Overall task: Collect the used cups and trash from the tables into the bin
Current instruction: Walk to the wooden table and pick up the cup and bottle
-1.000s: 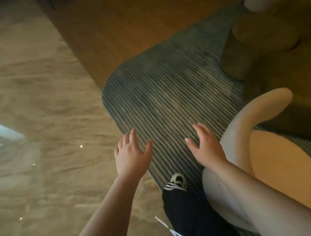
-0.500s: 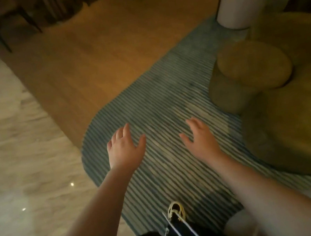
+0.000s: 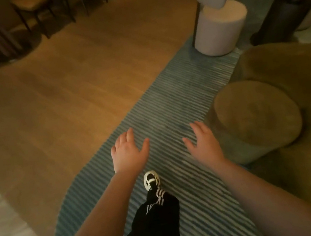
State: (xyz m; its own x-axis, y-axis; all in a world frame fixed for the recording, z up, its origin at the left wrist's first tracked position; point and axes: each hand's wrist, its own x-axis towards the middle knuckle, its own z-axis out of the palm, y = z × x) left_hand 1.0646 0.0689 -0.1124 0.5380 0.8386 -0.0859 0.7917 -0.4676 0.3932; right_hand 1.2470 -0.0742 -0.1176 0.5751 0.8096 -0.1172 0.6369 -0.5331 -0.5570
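Note:
My left hand (image 3: 128,153) and my right hand (image 3: 204,142) are held out in front of me, palms down, fingers straight and spread, holding nothing. Both hover above a blue-grey striped rug (image 3: 162,116). A dark cylindrical bin (image 3: 283,16) stands at the far right, beyond the rug. No cups or trash show in this view.
An olive round stool (image 3: 257,115) and a matching olive armchair (image 3: 298,77) crowd the right side. A white round chair (image 3: 219,24) stands at the rug's far end. Wooden floor (image 3: 67,87) spreads to the left, with dark chair legs (image 3: 31,21) at the back. My shoe (image 3: 151,180) steps on the rug.
The view has swung forward from the marble floor onto the rug. The white chair beside me dropped out of sight; the olive stool and far white chair came closer. Both hands stayed empty.

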